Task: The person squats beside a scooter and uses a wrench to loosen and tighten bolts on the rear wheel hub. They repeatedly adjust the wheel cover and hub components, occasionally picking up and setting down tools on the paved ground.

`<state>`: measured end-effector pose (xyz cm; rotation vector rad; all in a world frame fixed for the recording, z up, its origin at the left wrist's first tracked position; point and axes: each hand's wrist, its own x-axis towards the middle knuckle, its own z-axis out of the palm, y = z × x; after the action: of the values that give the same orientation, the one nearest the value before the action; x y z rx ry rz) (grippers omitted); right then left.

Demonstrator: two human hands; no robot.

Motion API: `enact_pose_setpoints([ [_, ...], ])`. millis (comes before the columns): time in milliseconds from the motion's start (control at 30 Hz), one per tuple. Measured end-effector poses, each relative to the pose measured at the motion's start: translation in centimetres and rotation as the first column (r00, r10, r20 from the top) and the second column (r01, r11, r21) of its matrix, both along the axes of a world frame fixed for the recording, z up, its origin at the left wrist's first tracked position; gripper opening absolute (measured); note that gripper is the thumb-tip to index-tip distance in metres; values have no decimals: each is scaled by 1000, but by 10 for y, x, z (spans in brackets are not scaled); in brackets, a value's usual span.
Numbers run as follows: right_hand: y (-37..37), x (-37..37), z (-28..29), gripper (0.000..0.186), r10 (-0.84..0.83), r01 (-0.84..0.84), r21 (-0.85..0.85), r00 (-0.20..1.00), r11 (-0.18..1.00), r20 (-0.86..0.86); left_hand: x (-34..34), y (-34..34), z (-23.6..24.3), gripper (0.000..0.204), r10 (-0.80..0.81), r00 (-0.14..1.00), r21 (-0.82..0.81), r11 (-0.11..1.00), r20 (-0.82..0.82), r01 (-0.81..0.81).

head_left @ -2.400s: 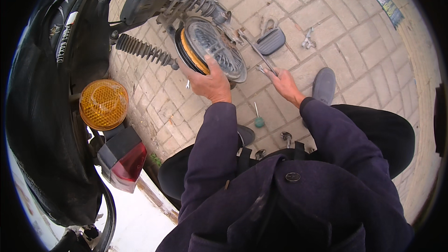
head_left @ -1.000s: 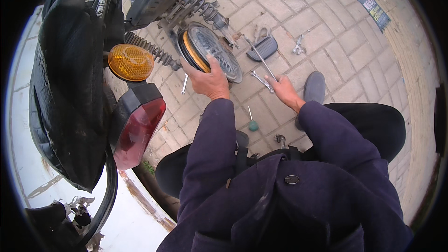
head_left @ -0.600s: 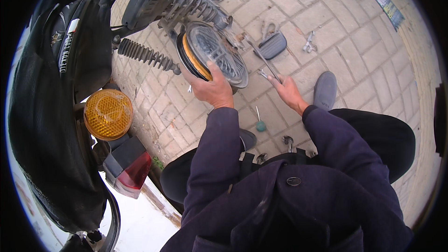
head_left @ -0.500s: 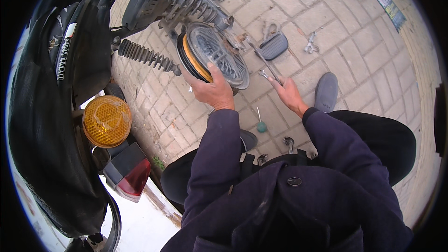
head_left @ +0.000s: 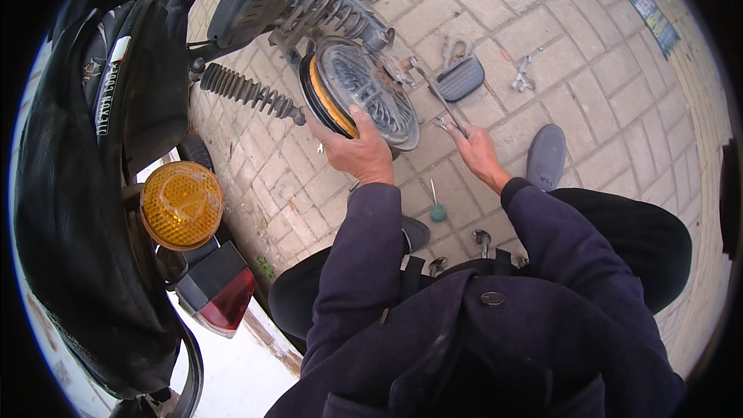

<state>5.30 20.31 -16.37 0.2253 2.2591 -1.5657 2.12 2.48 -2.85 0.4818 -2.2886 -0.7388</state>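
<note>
My left hand (head_left: 360, 153) is closed round the lower edge of a round wheel hub (head_left: 368, 93), which has a dusty ribbed grey face, a yellow-orange ring and a black rim. Beside its fingers shows the small shiny jaw (head_left: 320, 149) of a tool; whether the hand holds it is unclear. Closed fingers of my right hand (head_left: 481, 159) grip an open-ended wrench (head_left: 440, 121), its jaw sticking out past them. A long metal bar (head_left: 439, 96) runs from the same hand up to the hub's axle end (head_left: 406, 66).
Two coil-spring shock absorbers (head_left: 248, 93) hang from the black vehicle (head_left: 139, 116) on the left, near an amber reflector (head_left: 182, 205) and red tail light (head_left: 226, 302). On the paving lie a black pedal (head_left: 460, 77), metal tools (head_left: 524, 77) and a green-handled screwdriver (head_left: 438, 210).
The view has shifted slightly, so the scene sits a little further right and lower. The wrench jaw shows nearer the long bar. Both hands keep their holds.
</note>
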Motion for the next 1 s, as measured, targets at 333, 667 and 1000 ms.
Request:
enact_pose_setpoints([
  [333, 6, 2, -4, 44, 14, -5, 86, 995, 996, -95, 0, -3, -3, 73, 6, 1000, -48, 999, -1, -6],
  [667, 6, 1, -18, 40, 83, -27, 245, 972, 969, -221, 1, -4, -4, 74, 1, 1000, -41, 999, 20, 0],
  [1000, -9, 0, -1, 39, 71, -14, 254, 974, 967, -217, -1, 0, 1, 73, 16, 1000, -51, 999, -6, -16],
])
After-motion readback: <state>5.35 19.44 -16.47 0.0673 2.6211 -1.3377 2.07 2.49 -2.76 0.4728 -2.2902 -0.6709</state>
